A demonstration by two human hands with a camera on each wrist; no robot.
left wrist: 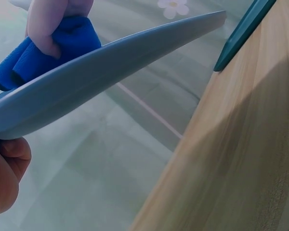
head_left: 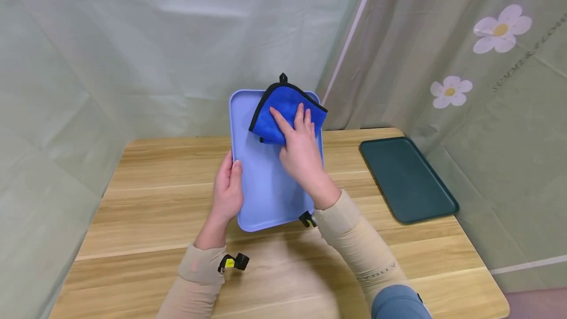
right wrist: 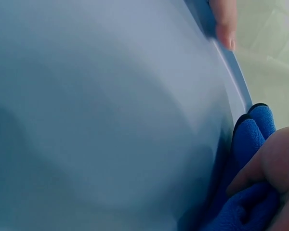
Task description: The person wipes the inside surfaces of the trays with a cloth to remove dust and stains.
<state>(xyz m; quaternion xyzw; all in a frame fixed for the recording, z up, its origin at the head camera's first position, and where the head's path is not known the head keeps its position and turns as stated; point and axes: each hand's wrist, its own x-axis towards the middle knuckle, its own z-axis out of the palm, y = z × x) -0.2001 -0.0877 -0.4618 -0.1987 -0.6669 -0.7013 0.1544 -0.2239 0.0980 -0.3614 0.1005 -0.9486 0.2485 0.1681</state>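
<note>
- Beige fabric sleeves [head_left: 372, 255], nearest the head camera, lead to two bare hands over a pale wood-grain table [head_left: 164, 206].
- Head view, hands: left hand [head_left: 228, 191] grips the left rim of a periwinkle-blue, rounded rectangular tray [head_left: 266, 196], thumb in front; right hand [head_left: 303, 151], fingers straight and spread, presses a bright blue, black-edged plush cloth [head_left: 266, 119] on the tray's upper part.
- Head view, step: wiping of the tray's inner face appears in hand; the next move would seem to call for a steady left grip and a stroke down the uncovered lower face, turning at the raised rim.
- Head view, room: a dark green, rounded rectangular tray [head_left: 407, 181] lies at the table's right side, well apart; wood extends leftward, grey-green sheeting [head_left: 190, 53] rises behind.
- Left wrist view: the blue tray's underside hangs tilted, with open air between it and the table.
- Right wrist view: the cloth's folds reach the rim; the broad inner face lies uncovered beside them.
</note>
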